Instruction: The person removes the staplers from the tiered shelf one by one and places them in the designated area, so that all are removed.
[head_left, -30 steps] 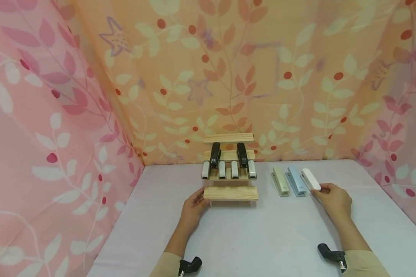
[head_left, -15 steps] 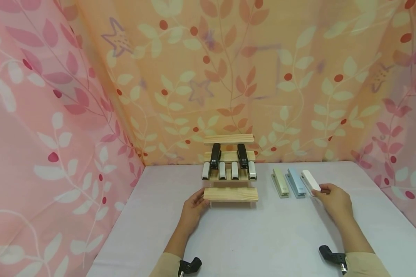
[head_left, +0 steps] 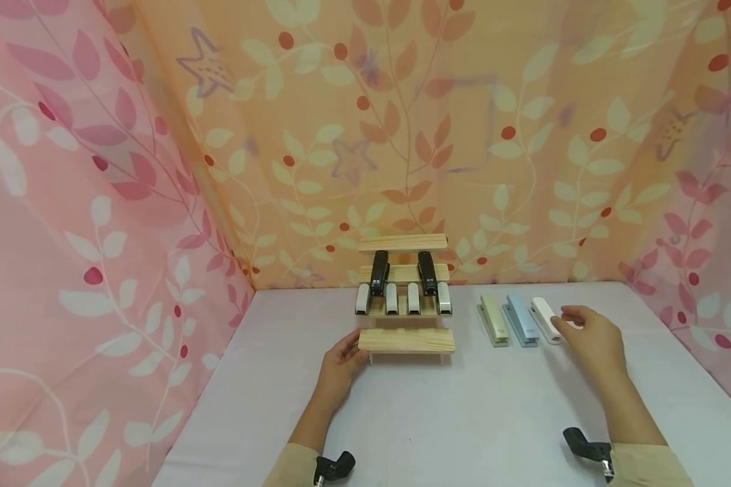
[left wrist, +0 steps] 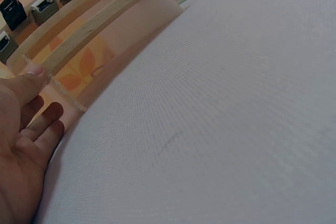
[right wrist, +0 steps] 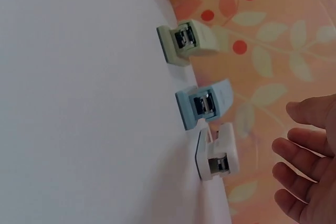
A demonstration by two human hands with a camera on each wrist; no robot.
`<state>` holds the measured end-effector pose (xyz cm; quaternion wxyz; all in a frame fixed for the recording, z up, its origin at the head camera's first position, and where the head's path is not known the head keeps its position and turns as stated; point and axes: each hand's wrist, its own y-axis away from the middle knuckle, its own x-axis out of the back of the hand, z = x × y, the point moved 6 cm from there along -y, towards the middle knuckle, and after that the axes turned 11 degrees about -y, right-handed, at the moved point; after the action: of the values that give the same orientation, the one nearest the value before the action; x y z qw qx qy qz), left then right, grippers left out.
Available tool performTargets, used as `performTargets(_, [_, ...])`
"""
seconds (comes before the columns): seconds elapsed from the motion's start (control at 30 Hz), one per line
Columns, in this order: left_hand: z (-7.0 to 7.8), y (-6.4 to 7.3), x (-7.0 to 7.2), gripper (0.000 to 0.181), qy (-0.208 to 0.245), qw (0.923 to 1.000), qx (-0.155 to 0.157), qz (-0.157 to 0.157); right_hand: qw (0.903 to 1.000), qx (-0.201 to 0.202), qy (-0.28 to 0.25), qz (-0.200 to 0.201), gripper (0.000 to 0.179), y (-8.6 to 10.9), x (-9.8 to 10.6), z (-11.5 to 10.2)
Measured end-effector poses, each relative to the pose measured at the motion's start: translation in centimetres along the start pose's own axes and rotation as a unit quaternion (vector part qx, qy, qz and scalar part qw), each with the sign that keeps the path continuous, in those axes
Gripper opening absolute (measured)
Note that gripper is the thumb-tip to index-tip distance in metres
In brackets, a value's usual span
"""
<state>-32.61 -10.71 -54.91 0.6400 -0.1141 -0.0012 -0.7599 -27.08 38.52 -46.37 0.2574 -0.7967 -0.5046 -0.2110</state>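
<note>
My left hand (head_left: pixel 339 368) grips the left end of the lowest step of a wooden stepped rack (head_left: pixel 406 341), thumb against the wood at the clear side panel in the left wrist view. To the right of the rack, a pale green stapler (head_left: pixel 493 321), a light blue stapler (head_left: pixel 521 321) and a white stapler (head_left: pixel 545 318) lie side by side on the table. Just right of the white stapler is my right hand (head_left: pixel 597 343), raised and holding nothing. The right wrist view shows its fingers (right wrist: pixel 300 158) loosely bent, apart from the white stapler.
Two black staplers (head_left: pixel 380 272) stand on the rack's upper steps, above several small white-topped staplers (head_left: pixel 413 298). A white cloth covers the table (head_left: pixel 426 426). Patterned curtains (head_left: pixel 317 135) close off the back and both sides.
My right hand has let go of the white stapler and lifted slightly up and to the right. The white stapler's near end now rests lower on the table. My left hand stays put.
</note>
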Motion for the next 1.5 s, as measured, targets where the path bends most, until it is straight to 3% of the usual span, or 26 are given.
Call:
performTargets(0.33, [-0.1,0.0,0.0,0.064,-0.015,0.9999,0.007,0.001,0.9952,0.094,-0.028,-0.008,0.052,1.1,-1.1,-6.4])
performTargets(0.73, [-0.1,-0.1,0.3,0.064,-0.03,0.9995,0.009,0.004,0.9848,0.149,-0.085,-0.028,0.047,1.2,-5.0,-12.7])
performTargets(1.13, [0.2,0.0,0.1,0.062,-0.005,0.9998,0.016,0.005,0.9765,0.19,-0.095,-0.038,0.041,0.6,-8.5,-15.8])
performTargets(1.5, [0.3,0.1,0.0,0.061,-0.002,0.9998,0.018,0.005,0.9791,0.171,-0.085,-0.071,0.05,-0.3,-11.1,-17.4])
